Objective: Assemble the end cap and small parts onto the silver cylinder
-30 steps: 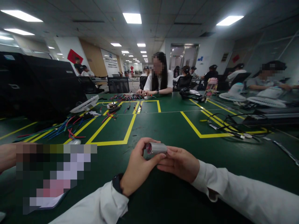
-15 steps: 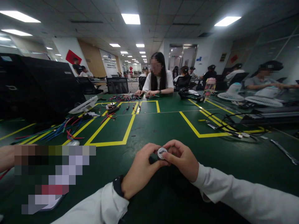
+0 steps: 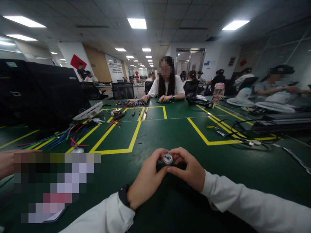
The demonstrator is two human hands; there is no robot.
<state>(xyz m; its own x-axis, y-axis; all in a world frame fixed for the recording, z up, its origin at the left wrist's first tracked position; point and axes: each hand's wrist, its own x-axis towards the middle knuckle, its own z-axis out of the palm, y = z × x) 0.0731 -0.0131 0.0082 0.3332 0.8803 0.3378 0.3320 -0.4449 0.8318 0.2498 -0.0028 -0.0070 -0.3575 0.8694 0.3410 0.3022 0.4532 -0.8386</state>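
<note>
Two hands on one metal part (image 3: pixel 167 159), held just ahead of me; R hand (image 3: pixel 190 170) grasping from 3 o'clock, L hand (image 3: pixel 147 176) from 9, thumb tips nearly meeting at 6. Nothing else gripped.

Chg: 1 s ago part lay lengthwise across me; now turned so holed end face looks at me. R thumb was over face half a sec back, now off, low by rim. Means face is uncovered for a look; barrel mostly hid by fingers.

Room: best twd 12, green bench (image 3: pixel 167 134) to seam, small dark scrap (image 3: pixel 139 143) at 11. Yellow tape (image 3: pixel 208 142) corner at 2, cables (image 3: pixel 252 142) past it. Spanner (image 3: pixel 297 160) well off at 3. Phone-like thing (image 3: pixel 57 216), mostly pixelated, at 8, co-worker's hand (image 3: pixel 8 164) beyond: L elbow has less slack.
</note>
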